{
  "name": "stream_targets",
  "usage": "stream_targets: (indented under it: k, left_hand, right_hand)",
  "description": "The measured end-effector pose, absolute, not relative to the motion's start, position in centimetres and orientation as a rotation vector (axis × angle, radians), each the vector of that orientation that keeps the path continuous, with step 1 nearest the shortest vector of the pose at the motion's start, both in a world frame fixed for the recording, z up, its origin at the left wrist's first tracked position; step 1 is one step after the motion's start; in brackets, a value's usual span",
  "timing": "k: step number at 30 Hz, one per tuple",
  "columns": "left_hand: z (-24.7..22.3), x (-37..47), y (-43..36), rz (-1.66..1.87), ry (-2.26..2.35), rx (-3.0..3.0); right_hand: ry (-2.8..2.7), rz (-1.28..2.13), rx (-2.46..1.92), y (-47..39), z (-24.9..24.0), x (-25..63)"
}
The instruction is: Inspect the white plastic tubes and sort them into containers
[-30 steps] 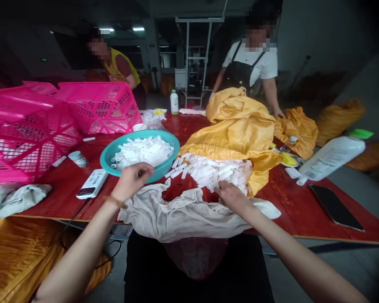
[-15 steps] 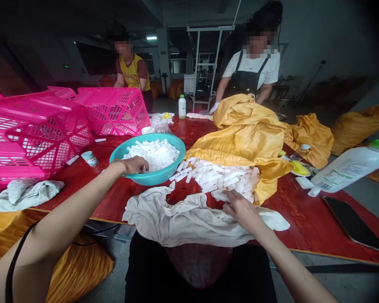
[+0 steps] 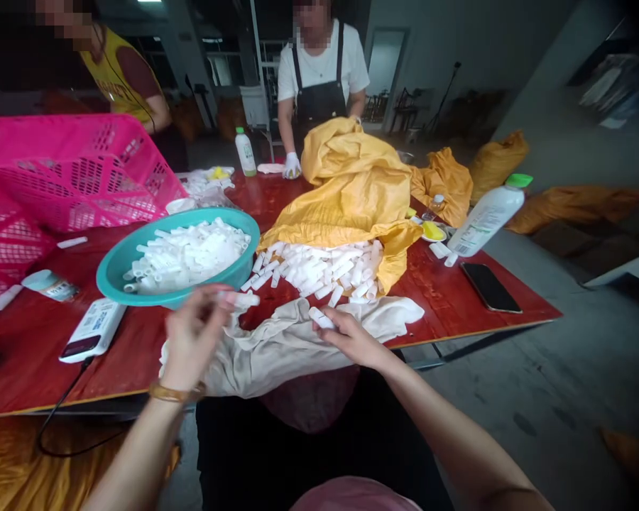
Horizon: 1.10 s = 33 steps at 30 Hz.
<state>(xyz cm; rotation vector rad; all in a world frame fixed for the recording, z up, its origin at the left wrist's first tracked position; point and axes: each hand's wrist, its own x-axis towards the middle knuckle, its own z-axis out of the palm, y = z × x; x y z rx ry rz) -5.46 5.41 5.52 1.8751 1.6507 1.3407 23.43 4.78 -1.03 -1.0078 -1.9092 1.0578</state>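
Note:
My left hand (image 3: 197, 330), slightly blurred, pinches a small white tube (image 3: 245, 300) just in front of the teal basin (image 3: 106, 273). White tubes (image 3: 194, 248) fill that basin. In my right hand (image 3: 351, 335) is another white tube (image 3: 321, 319), held between thumb and fingers above a crumpled grey-white cloth (image 3: 277, 355). Beyond it, a pile of loose white tubes (image 3: 330, 268) spills from the mouth of a yellow woven sack (image 3: 351, 191) on the red table (image 3: 431, 312).
Pink baskets (image 3: 85, 170) stand at the left, near a small jar (image 3: 47, 285) and a white power bank (image 3: 93, 330) with a cable. At right are a phone (image 3: 490, 287) and a large bottle (image 3: 490, 216). Two people (image 3: 324, 78) stand across the table.
The view has turned right. My left hand has left the basin and come nearer the cloth with a tube; my right hand has lifted from the pile's edge, also with a tube.

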Motion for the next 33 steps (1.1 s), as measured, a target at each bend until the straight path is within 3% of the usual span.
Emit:
stream_targets:
  k: [5,12,19,25,28,33]
  left_hand:
    - [1.9,1.1,0.5,1.321,1.389,1.867]
    - [2.3,0.1,-0.7,1.387,1.299,2.239]
    - [1.0,1.4,-1.4,1.116,1.307,1.799]
    - [1.1,0.5,-0.6,1.182,1.194,1.8]
    - [2.0,-0.1,-0.3,1.041,1.107,1.98]
    - [2.0,0.5,-0.8,0.988,1.123,2.061]
  right_hand:
    - [-1.859,1.21,-0.919,2.0,-0.6,22.1]
    - [-1.94,1.211,-0.886,1.0,-0.7,22.1]
    - [-2.098,0.732,-1.061,-0.4,-1.7,20.2]
    - [-1.86,1.381,-0.749,0.0,-0.4,20.6]
    - [-1.848,1.532,-0.712,0.2,-0.1,20.9]
    - [-1.902,1.094,-0.966,-0.2,-0.7,20.6]
